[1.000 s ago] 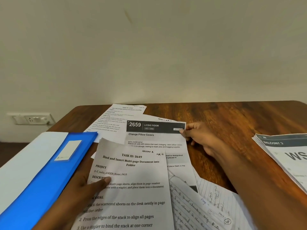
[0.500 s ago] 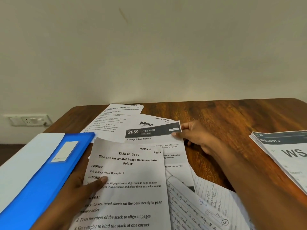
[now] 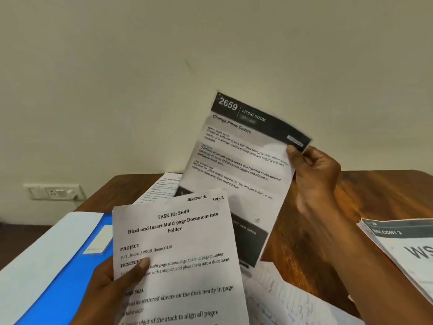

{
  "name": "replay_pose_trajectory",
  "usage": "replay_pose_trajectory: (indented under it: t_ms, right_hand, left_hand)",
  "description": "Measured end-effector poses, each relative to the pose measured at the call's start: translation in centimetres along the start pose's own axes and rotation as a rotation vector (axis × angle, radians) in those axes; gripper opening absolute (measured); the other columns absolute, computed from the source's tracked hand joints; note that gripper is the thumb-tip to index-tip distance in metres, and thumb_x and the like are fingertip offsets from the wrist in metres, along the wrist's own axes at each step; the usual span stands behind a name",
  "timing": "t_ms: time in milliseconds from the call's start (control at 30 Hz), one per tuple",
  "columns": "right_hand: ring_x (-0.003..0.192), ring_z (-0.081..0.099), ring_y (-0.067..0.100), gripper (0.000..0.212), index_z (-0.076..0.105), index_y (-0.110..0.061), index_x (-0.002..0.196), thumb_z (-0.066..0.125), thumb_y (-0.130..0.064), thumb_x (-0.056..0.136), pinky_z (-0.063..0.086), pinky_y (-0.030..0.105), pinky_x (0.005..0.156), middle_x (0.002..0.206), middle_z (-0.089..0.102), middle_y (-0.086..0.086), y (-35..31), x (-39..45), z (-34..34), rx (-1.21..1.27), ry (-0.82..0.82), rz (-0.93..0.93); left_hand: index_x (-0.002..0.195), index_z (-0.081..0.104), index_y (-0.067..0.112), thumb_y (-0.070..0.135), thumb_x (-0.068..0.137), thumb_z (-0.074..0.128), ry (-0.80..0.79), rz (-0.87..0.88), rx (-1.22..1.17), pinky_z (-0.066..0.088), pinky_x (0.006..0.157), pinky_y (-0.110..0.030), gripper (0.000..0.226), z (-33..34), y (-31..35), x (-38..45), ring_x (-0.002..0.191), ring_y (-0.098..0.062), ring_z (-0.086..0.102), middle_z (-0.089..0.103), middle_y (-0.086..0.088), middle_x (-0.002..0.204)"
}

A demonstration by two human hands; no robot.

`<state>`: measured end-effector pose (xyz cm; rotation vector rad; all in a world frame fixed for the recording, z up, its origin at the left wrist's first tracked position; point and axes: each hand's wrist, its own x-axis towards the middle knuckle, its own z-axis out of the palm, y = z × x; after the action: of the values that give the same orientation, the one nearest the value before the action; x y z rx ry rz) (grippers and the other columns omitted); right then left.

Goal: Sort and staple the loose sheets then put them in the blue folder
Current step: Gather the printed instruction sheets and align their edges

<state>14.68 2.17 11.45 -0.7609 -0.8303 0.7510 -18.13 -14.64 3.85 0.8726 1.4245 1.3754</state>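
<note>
While your right hand [image 3: 314, 174] pinches the pillow-cover sheet [image 3: 241, 160] by its top corner, it hangs tilted above the desk [image 3: 386, 195]; a second ago it lay flat among the others. Your left hand [image 3: 112, 282] holds the task sheet [image 3: 178, 254] beside the blue folder [image 3: 63, 285]. Held by one corner, the raised sheet could slip or crease, I reckon.

bare table [image 3: 375, 195] far right, stapled stack [image 3: 403, 252] beside

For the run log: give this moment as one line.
left hand holds TASK ID 3649 sheet | right hand lifts 2659 sheet | blue folder open on table | nothing stapled
</note>
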Motion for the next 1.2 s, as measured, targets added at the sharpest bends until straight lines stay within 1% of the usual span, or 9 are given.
replay_pose_trajectory:
  t_ms: [100, 200, 267, 367, 433, 533, 733, 900, 1200]
  right_hand:
    - [0.097, 0.077, 0.038, 0.008, 0.078, -0.01, 0.096, 0.078, -0.005, 0.09, 0.062, 0.055, 0.091, 0.1, 0.08, 0.015, -0.7, -0.1, -0.2, -0.113, -0.093, 0.12]
    - [0.091, 0.078, 0.037, 0.01, 0.076, -0.005, 0.099, 0.077, -0.004, 0.089, 0.062, 0.057, 0.09, 0.096, 0.08, 0.017, -0.8, -0.7, -0.2, -0.268, -0.294, 0.327]
    - [0.091, 0.078, 0.035, 0.014, 0.076, -0.004, 0.104, 0.076, -0.002, 0.089, 0.063, 0.052, 0.088, 0.097, 0.08, 0.017, -0.6, -1.5, 0.0, -0.337, -0.429, 0.461]
    - [0.084, 0.079, 0.026, 0.021, 0.077, -0.004, 0.111, 0.072, 0.001, 0.091, 0.064, 0.038, 0.072, 0.1, 0.08, 0.016, 0.8, -2.6, 0.5, -0.414, -0.604, 0.6]
    - [0.086, 0.078, 0.026, 0.022, 0.078, -0.006, 0.111, 0.071, 0.002, 0.092, 0.064, 0.04, 0.076, 0.101, 0.08, 0.016, 2.0, -3.3, 0.7, -0.458, -0.672, 0.647]
    - [0.088, 0.077, 0.026, 0.024, 0.078, -0.006, 0.11, 0.067, 0.006, 0.093, 0.06, 0.045, 0.09, 0.105, 0.08, 0.017, 3.4, -4.2, 0.9, -0.414, -0.722, 0.689]
    - [0.077, 0.078, 0.021, 0.023, 0.077, -0.009, 0.112, 0.069, 0.002, 0.094, 0.064, 0.035, 0.064, 0.099, 0.081, 0.013, 3.1, -4.7, 1.1, -0.376, -0.769, 0.719]
    - [0.083, 0.075, 0.026, 0.021, 0.078, -0.009, 0.11, 0.068, 0.001, 0.094, 0.06, 0.038, 0.068, 0.103, 0.08, 0.016, 2.8, -5.8, 1.8, -0.448, -0.83, 0.691]
    - [0.067, 0.07, 0.022, 0.035, 0.073, -0.005, 0.114, 0.043, 0.005, 0.1, 0.059, 0.036, 0.057, 0.09, 0.078, 0.014, 3.1, -7.4, 2.5, -0.574, -0.909, 0.821]
  left_hand:
    - [0.11, 0.071, 0.002, 0.008, 0.083, 0.071, 0.023, 0.031, -0.035, 0.056, 0.088, -0.056, 0.028, -0.1, 0.1, -0.1, 0.08, -0.047, 0.075, 0.078, -0.025, 0.095]
    - [0.108, 0.07, -0.001, 0.006, 0.08, 0.069, 0.029, 0.062, -0.072, 0.061, 0.073, -0.049, 0.028, -0.2, 0.0, -0.1, 0.07, -0.041, 0.077, 0.078, -0.025, 0.094]
    - [0.111, 0.069, -0.002, 0.003, 0.087, 0.067, 0.019, 0.056, -0.089, 0.063, 0.07, -0.048, 0.025, 0.0, -0.2, -0.1, 0.075, -0.041, 0.077, 0.078, -0.025, 0.097]
    - [0.116, 0.069, 0.0, 0.008, 0.088, 0.069, -0.007, 0.041, -0.091, 0.064, 0.073, -0.049, 0.029, 0.4, -0.8, -0.2, 0.085, -0.045, 0.077, 0.078, -0.024, 0.102]
    - [0.119, 0.068, 0.001, 0.011, 0.09, 0.069, -0.032, 0.037, -0.066, 0.065, 0.07, -0.048, 0.03, 0.7, -0.9, -0.4, 0.087, -0.044, 0.077, 0.079, -0.022, 0.103]
    - [0.119, 0.066, 0.003, 0.009, 0.094, 0.067, -0.043, 0.032, -0.062, 0.065, 0.063, -0.044, 0.026, 0.7, -1.0, -0.4, 0.083, -0.042, 0.078, 0.079, -0.021, 0.102]
    - [0.122, 0.065, 0.007, 0.007, 0.094, 0.066, -0.053, 0.033, -0.079, 0.065, 0.064, -0.045, 0.028, 0.4, -1.3, 0.0, 0.085, -0.041, 0.078, 0.078, -0.02, 0.108]
    - [0.125, 0.061, 0.01, 0.003, 0.092, 0.066, -0.062, 0.037, -0.133, 0.065, 0.063, -0.042, 0.034, 0.9, -1.6, 0.2, 0.087, -0.035, 0.079, 0.077, -0.018, 0.114]
    - [0.127, 0.063, 0.01, 0.005, 0.098, 0.063, -0.057, 0.007, -0.052, 0.063, 0.06, -0.041, 0.03, 0.6, -2.0, 0.4, 0.081, -0.036, 0.079, 0.08, -0.016, 0.105]
